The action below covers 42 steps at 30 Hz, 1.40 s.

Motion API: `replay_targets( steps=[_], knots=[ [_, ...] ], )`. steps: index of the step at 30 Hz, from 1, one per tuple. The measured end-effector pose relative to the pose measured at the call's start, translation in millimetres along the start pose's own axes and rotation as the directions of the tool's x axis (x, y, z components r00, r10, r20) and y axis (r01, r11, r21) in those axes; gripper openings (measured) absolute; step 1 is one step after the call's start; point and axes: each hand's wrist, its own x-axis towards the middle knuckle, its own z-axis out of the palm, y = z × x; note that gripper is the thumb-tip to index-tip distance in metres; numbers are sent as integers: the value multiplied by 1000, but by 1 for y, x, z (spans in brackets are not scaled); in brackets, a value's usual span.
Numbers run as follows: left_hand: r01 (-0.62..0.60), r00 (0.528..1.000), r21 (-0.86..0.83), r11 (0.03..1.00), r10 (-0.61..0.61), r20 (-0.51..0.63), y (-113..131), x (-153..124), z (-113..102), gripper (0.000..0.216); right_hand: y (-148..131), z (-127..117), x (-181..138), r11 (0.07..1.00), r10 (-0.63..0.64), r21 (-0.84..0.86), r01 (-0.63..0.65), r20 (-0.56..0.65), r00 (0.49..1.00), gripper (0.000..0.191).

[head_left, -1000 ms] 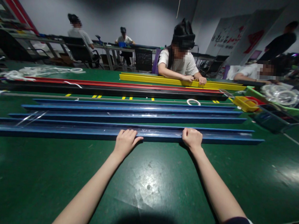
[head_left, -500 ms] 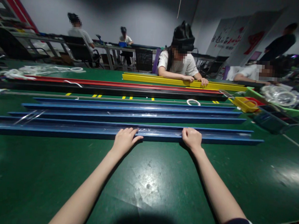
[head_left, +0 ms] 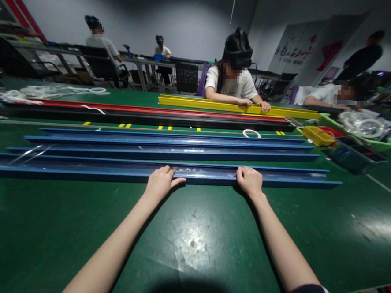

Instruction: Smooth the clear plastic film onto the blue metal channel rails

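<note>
A long blue channel lies crosswise on the green table, the nearest of several blue channels. My left hand grips its near edge left of the middle, fingers curled over the rim and thumb along the front. My right hand is closed over the same rim further right. Clear film shines inside the channel between my hands.
More blue channels lie behind, then red and black ones. A person across the table holds a yellow channel. Yellow, red and blue bins stand at the right, white cable at the far left.
My left hand's fingers have curled from lying flat on the channel to gripping its rim. My right hand and the channel have stayed in place.
</note>
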Motion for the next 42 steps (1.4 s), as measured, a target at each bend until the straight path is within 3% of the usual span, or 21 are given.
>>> replay_targets(
  steps=[15, 27, 31, 36, 42],
  knots=[
    [0, 983, 60, 998, 11, -181, 0, -5, 7, 60, 1, -2, -1, 1000, -12, 23, 11, 40, 999, 39],
    [70, 984, -42, 997, -76, -163, 0, -6, 7, 66, 0, -13, 1, 997, -72, 38, 66, 163, 984, 42],
    [129, 982, -45, 991, -134, -132, 0, -6, 7, 73, -20, -16, -2, 980, -197, 42, 195, 50, 979, 39],
    [160, 981, -32, 987, -162, -104, 1, -6, 6, 76, -68, -18, -7, 923, -367, 105, 370, -53, 929, 34],
    [145, 982, -27, 989, -147, -115, 1, -7, 6, 74, -116, -15, -5, 930, -325, 140, 339, -114, 939, 39]
  ],
)
